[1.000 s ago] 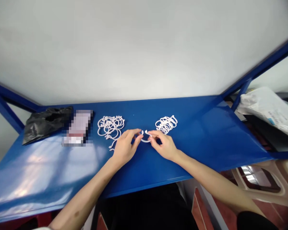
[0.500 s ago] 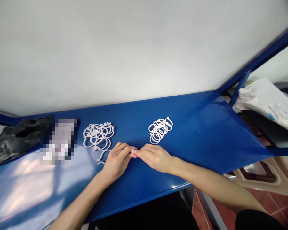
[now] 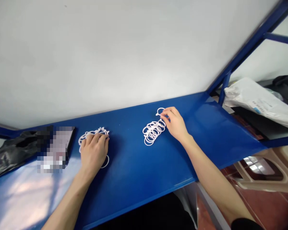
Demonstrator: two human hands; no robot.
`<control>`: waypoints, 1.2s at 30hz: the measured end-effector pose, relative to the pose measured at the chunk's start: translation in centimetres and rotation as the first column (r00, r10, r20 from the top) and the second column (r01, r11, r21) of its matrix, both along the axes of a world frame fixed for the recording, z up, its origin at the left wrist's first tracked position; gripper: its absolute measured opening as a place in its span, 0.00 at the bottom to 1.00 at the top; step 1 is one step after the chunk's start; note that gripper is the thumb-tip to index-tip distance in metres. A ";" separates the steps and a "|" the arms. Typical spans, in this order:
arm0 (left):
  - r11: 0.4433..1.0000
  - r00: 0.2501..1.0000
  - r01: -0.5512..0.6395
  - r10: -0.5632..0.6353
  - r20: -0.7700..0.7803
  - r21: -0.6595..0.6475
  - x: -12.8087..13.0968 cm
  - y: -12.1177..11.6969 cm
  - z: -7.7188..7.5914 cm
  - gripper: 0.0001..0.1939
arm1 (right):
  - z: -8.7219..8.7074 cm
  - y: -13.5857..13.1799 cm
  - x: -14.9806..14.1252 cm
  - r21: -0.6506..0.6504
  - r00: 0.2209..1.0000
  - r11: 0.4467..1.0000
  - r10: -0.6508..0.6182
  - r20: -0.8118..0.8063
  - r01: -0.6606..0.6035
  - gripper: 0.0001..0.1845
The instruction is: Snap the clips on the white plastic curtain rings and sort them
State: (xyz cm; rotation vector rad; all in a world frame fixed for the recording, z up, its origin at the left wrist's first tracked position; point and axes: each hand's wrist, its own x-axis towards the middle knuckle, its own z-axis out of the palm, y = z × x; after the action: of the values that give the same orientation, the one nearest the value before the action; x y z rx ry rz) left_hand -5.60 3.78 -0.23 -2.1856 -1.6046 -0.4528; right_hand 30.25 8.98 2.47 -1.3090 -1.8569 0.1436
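My right hand point(image 3: 174, 123) pinches a white plastic curtain ring point(image 3: 160, 109) between thumb and fingers. This ring is at the far side of the right-hand cluster of white rings point(image 3: 150, 140), which overlap in a slanting row. Over on the left, my left hand point(image 3: 94, 148) is on top of a second pile of white rings point(image 3: 81, 139), its fingers bent down into it. Its fingertips and thumb are hidden, so what they grip cannot be made out. One ring point(image 3: 107, 162) shows at the near right of that hand.
A blue table point(image 3: 127, 179) meets a pale wall at the back. At its left end are a crumpled black plastic bag point(image 3: 16, 145) and a pixelated flat object point(image 3: 56, 143). Beyond the right end are a white plastic bag point(image 3: 252, 99) and a beige plastic chair point(image 3: 244, 179).
My hands were together at the centre on one ring; they have parted. The right hand moved with a ring to the right cluster's far side, the left hand onto the left pile. The view shifted slightly.
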 end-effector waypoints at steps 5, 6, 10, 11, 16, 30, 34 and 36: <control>1.000 1.000 0.010 -0.010 -0.005 0.011 0.5 0.1 0.3 0.10 | 0.9 0.4 3.1 -0.294 0.990 0.945 0.127 -0.063 -0.140 0.05; 1.000 1.000 0.001 -0.001 -0.010 0.017 0.6 0.0 0.4 0.10 | 1.2 0.4 3.7 -0.352 0.980 0.915 0.173 -0.098 -0.197 0.07; 0.998 0.998 -0.057 0.058 -0.009 0.035 0.7 -0.1 0.4 0.12 | 2.3 0.0 5.1 -0.484 0.948 0.815 0.275 -0.162 -0.320 0.11; 0.998 0.998 -0.061 0.062 -0.005 0.031 0.7 -0.1 0.4 0.13 | 2.5 -0.1 5.1 -0.508 0.945 0.797 0.290 -0.154 -0.327 0.12; 0.999 0.999 -0.046 0.046 -0.013 0.019 0.7 0.0 0.2 0.16 | 3.0 -0.8 4.3 -0.579 0.934 0.741 0.336 -0.121 -0.342 0.11; 0.997 0.999 0.006 -0.009 0.038 0.079 2.5 -1.6 1.8 0.10 | 3.0 -1.2 3.4 -0.739 0.966 0.636 0.246 -0.081 -0.224 0.14; 0.994 0.996 0.044 -0.051 0.072 0.103 2.8 -1.6 1.9 0.09 | 2.6 -1.1 3.2 -0.746 0.976 0.661 0.206 0.075 -0.082 0.15; 0.992 0.995 0.053 -0.063 0.082 0.119 3.0 -1.6 2.0 0.08 | 2.6 -1.1 3.2 -0.741 0.963 0.670 0.221 0.152 -0.037 0.14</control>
State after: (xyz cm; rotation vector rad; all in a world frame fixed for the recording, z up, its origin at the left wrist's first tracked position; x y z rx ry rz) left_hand -2.63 2.14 1.76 -2.1557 -1.5206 -0.6489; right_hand 33.47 7.87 5.05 -1.7770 -2.1925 0.9489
